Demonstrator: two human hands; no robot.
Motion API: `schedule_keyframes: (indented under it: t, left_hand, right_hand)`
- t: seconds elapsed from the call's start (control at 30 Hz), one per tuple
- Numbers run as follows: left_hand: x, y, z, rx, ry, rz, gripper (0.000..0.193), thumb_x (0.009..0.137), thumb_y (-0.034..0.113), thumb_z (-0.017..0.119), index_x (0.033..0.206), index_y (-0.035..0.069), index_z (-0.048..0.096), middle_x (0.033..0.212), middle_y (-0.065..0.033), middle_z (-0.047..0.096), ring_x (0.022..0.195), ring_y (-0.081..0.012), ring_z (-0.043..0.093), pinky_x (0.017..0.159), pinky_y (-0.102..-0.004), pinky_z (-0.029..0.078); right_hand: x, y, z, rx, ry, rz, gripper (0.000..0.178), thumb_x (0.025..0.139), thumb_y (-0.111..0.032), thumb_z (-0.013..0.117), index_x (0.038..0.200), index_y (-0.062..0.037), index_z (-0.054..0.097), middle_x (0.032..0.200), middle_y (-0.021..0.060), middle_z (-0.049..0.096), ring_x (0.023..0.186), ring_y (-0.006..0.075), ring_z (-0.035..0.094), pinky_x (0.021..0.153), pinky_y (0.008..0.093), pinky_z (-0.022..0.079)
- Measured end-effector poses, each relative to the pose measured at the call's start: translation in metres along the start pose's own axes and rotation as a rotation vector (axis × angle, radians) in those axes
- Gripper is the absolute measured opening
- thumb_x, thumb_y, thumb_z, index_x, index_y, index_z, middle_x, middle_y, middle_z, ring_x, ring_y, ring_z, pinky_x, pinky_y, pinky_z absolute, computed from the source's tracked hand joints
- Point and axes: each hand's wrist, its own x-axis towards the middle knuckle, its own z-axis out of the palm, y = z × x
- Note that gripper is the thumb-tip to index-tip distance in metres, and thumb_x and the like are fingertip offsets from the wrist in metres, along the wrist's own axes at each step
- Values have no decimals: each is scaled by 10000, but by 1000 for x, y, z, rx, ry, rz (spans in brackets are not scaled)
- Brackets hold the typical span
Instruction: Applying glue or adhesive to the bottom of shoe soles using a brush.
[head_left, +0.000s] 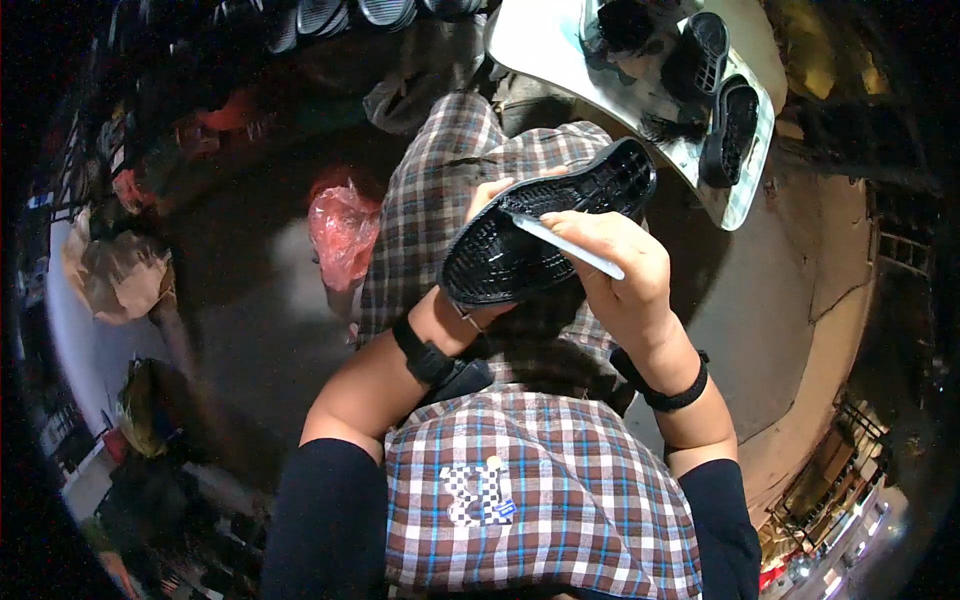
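A black shoe sole with a ribbed, gridded inner side rests across my left hand. That hand grips it from beneath, its fingertips showing at the far edge and the palm hidden. The sole is tilted above my lap, with its narrower end pointing up and to the right. Pinched in my right hand is a slim tool with a pale flat handle, which looks like a brush. Its dark tip touches the inside of the sole near the far edge.
A white table stands ahead to the right, bearing one black sole, another sole and a dark bristly object. A red plastic bag lies left of my legs. Farther left is a brown paper bag. Several soles line the far edge.
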Motion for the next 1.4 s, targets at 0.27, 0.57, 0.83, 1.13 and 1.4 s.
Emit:
schedule_keyframes:
  t: [0.27,0.57,0.83,1.13,1.4]
  left_hand:
    - [20,1,-14,-841,14,-508,391,973,167,468,1329,4,458,1232,-142,610,1038,-213,639,1005,-340,455]
    - [25,18,-22,281,-357,0,431,992,254,454,1353,19,452,1360,-165,514,1231,-283,516,1076,-402,409]
    - [65,29,39,-444,51,-872,700,957,609,237,1384,99,451,1376,-120,516,1227,-308,513,1013,-569,391]
    - [143,-32,130,-524,-176,-887,594,973,609,278,1184,141,577,1162,-49,633,1068,-213,570,983,-412,401]
    - [226,-70,195,-355,-332,-790,695,979,612,245,1332,71,501,1282,-99,583,1128,-246,555,1021,-407,398]
  right_hand:
    - [14,-25,17,161,-208,-156,316,689,16,651,996,-58,639,969,93,684,784,259,666,688,342,556]
    - [2,7,-51,361,-135,176,222,817,-58,691,1035,-64,653,928,86,696,815,221,668,744,323,530]
    - [-81,59,-65,1222,587,535,266,975,-275,553,1129,-60,576,1214,196,607,1094,234,578,980,337,424]
    - [-102,73,-83,1133,1018,518,208,962,-206,573,1121,-79,617,1112,78,655,1087,220,593,994,347,417]
    - [-76,122,-137,1034,1263,452,208,962,-231,585,1117,-92,600,1055,-4,642,933,97,605,619,153,470]
